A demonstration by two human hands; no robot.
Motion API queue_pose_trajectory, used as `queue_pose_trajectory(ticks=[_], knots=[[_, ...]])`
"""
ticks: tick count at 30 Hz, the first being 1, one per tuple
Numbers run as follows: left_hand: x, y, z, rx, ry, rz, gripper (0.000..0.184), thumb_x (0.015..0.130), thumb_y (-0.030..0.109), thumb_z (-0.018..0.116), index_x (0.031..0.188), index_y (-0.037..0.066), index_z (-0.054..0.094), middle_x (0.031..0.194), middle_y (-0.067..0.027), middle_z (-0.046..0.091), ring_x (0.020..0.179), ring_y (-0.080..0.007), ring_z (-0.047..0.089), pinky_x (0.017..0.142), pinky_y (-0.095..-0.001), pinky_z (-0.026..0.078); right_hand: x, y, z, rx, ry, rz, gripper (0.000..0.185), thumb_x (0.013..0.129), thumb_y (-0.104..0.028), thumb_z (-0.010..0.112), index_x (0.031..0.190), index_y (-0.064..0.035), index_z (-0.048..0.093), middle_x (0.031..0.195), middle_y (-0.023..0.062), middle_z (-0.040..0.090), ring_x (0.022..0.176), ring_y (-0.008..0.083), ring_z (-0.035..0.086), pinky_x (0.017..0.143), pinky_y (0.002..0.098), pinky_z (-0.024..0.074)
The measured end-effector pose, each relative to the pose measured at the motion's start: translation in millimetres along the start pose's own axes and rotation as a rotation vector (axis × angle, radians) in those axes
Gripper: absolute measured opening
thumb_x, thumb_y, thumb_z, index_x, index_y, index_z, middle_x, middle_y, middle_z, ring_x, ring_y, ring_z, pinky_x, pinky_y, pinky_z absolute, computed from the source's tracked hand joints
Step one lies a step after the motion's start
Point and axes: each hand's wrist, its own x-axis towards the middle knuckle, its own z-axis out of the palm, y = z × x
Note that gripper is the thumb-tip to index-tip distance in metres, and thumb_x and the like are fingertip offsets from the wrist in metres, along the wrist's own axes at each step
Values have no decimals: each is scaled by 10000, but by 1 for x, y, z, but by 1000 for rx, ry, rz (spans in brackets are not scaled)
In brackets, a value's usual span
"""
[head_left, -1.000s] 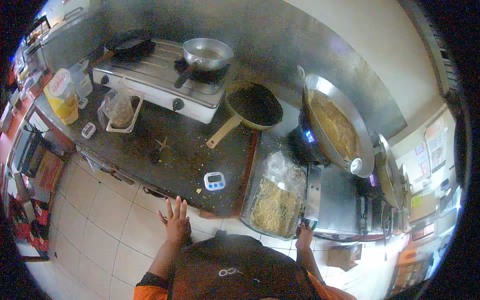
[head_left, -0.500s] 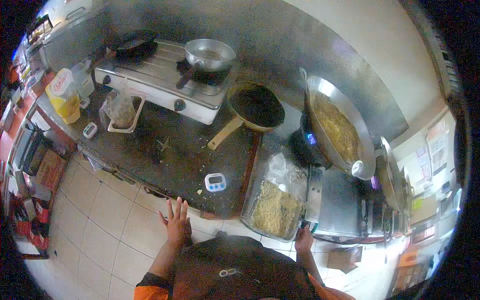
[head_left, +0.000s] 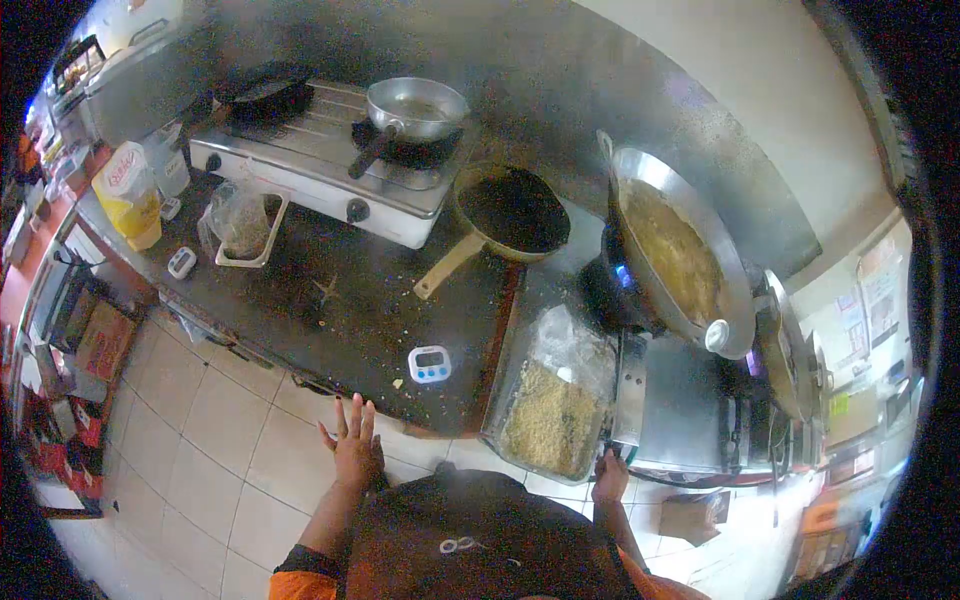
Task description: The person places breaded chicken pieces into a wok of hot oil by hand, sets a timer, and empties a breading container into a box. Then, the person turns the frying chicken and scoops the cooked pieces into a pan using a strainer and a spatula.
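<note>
My left hand (head_left: 354, 445) is at the counter's front edge with its fingers spread and nothing in it. Closed fingers show on my right hand (head_left: 609, 476), just below the lower end of a flat metal piece (head_left: 628, 390); what they hold, if anything, is too small to make out. Beside that hand lies a clear container (head_left: 548, 420) of pale crumbs, partly covered by a plastic bag (head_left: 575, 345). A white timer (head_left: 429, 364) with blue buttons rests on the dark counter (head_left: 370, 320). Behind the container is a dark pan (head_left: 510, 212) with a pale handle.
A large wok (head_left: 675, 250) of yellowish liquid stands at the right. Behind the counter, a white stove (head_left: 300, 185) bears a metal pan (head_left: 416, 105) and a black pan (head_left: 265, 95). A small tray (head_left: 268, 238) and a yellow-white pouch (head_left: 130, 195) are at the left.
</note>
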Motion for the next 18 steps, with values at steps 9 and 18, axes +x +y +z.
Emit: queue_pose_trajectory(ticks=[9, 18], knots=[[0, 0, 4, 50, 2, -11, 681, 657, 200, 578, 1261, 157, 264, 1355, -24, 141, 1254, -264, 75, 920, -564, -73, -2, -1, 8, -6, 107, -19, 127, 755, -158, 563, 755, -53, 493, 605, 41, 526, 451, 58, 412, 397, 180, 302], [0, 0, 1, 9, 21, -1, 641, 666, 189, 559, 1248, 140, 293, 1345, -38, 178, 1249, -272, 102, 918, -563, -73, -6, -6, 9, -40, 84, -35, 127, 744, -162, 593, 715, -65, 517, 580, 1, 488, 506, 86, 429, 470, 219, 338]])
